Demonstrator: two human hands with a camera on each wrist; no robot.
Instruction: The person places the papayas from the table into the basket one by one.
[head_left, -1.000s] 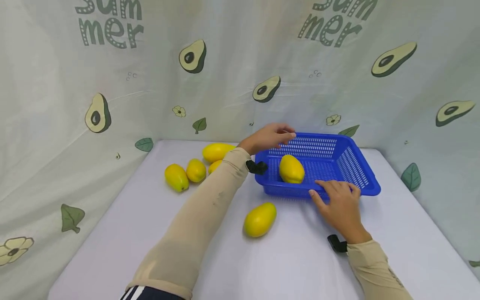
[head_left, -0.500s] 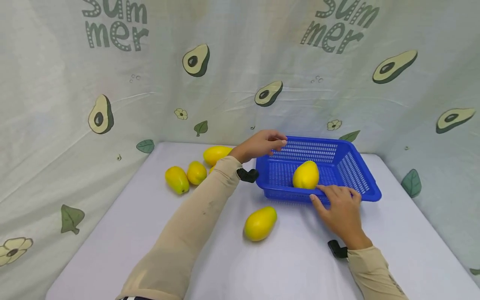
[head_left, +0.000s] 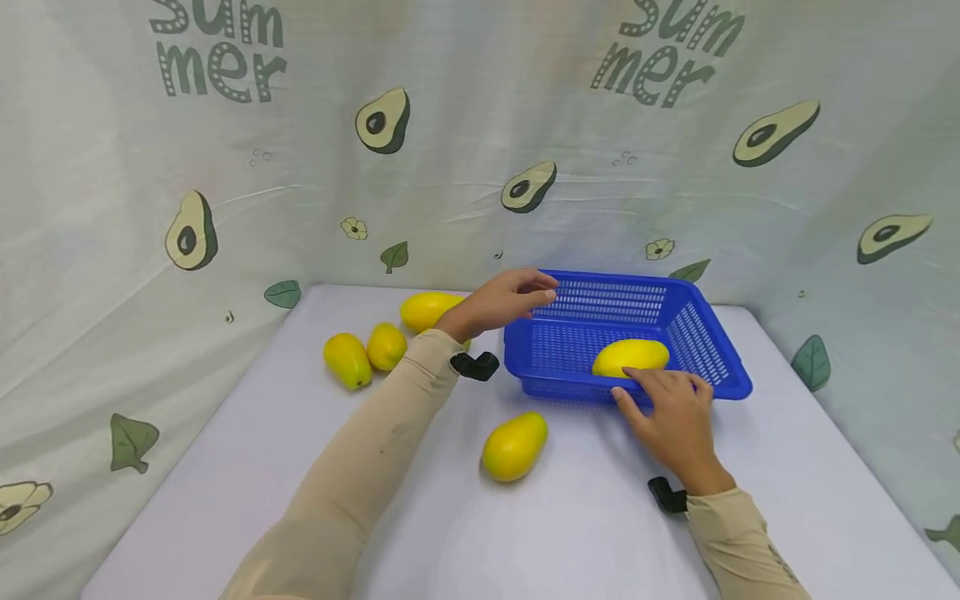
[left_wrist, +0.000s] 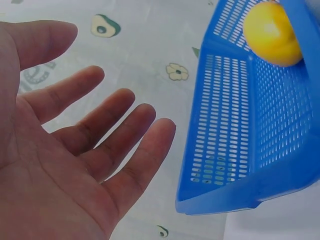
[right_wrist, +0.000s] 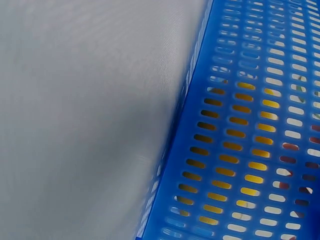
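Observation:
My left hand (head_left: pixel 498 302) hangs over the left side of the blue plastic basket (head_left: pixel 555 348), fingers relaxed and apart, holding nothing. The left wrist view shows its bare palm (left_wrist: pixel 55 170) beside the basket wall (left_wrist: pixel 220 120). With the thumb outside and the fingers over the rim, my right hand (head_left: pixel 672 425) grips the basket's front edge. A yellow mango (head_left: pixel 632 356) lies on its side inside, against the front wall, close behind the right fingertips. In the right wrist view its yellow shows through the slotted wall (right_wrist: pixel 172 165); that hand is out of view there.
In front of the basket a mango (head_left: pixel 515 447) lies on the white table (head_left: pixel 570 533). At the left are several more, including a greenish-yellow mango (head_left: pixel 347 360) and a mango (head_left: pixel 429 310) partly behind the left wrist. A printed curtain (head_left: pixel 450 108) hangs at the back.
The mango in the basket has rolled right along the front wall and turned lengthwise. My left hand has drawn back to the left. The right hand keeps its grip on the rim.

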